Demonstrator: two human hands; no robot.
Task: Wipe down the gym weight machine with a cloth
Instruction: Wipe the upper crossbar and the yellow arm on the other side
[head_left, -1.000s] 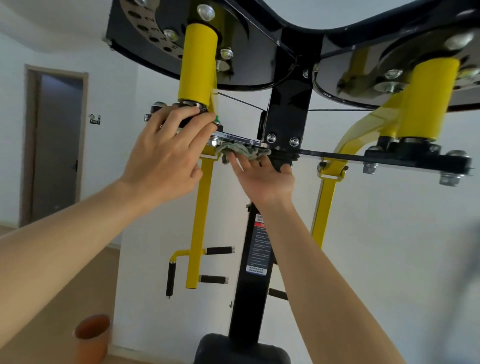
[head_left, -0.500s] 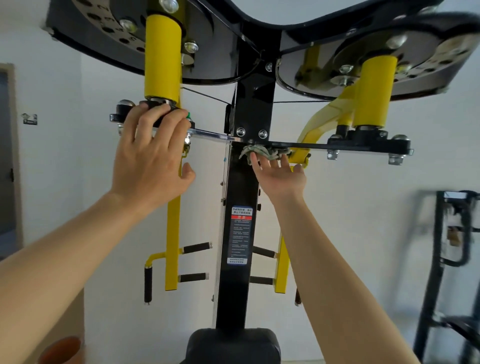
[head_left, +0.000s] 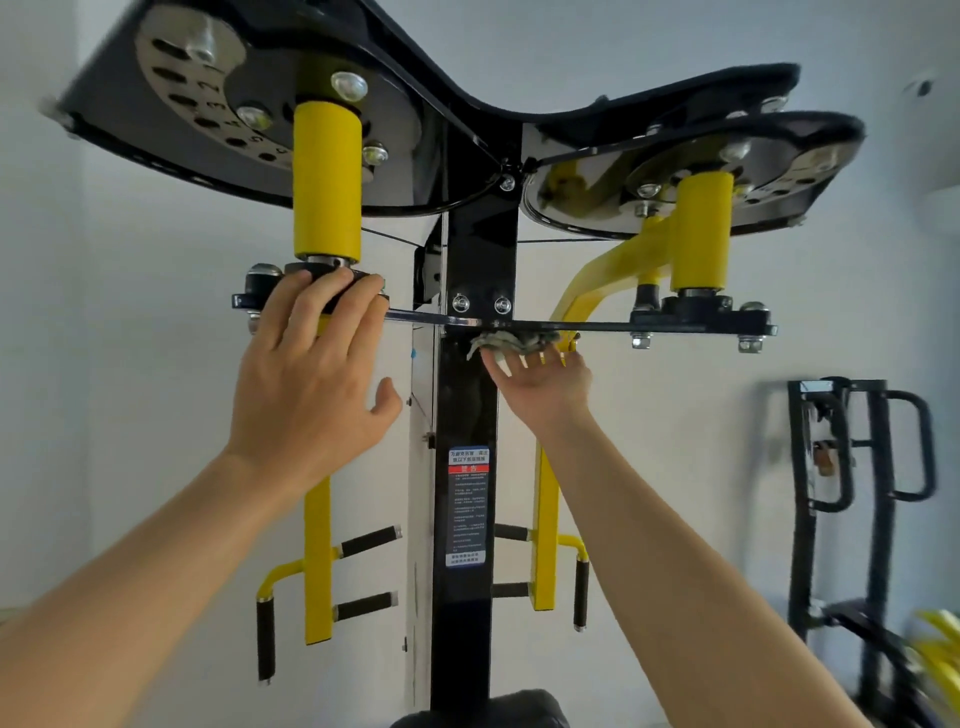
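cloth (head_left: 511, 343) mostly hidden between right hand (head_left: 540, 379) and crossbar (head_left: 597, 327), rack (head_left: 878, 467) blurred

crossbar (head_left: 597, 327) blocks above; open gaps flank post (head_left: 470, 405)

post (head_left: 467, 405): black painted metal, smooth and glossy. plates (head_left: 119, 140) at 11 and 1 o'clock: black, mirror-glossy, the one at 1 o'clock reflecting yellow. sleeves (head_left: 327, 182): yellow, smooth, slight sheen. bolts (head_left: 349, 85): bright chromed metal. bar (head_left: 597, 327): shiny bare metal toward 9 o'clock, black paint toward 3. cloth (head_left: 511, 342): grey fabric, crumpled, rough. grips (head_left: 366, 540) at 7 o'clock: black, matt, foam-like. label (head_left: 467, 506): glossy sticker. wall (head_left: 156, 415): white, matt.
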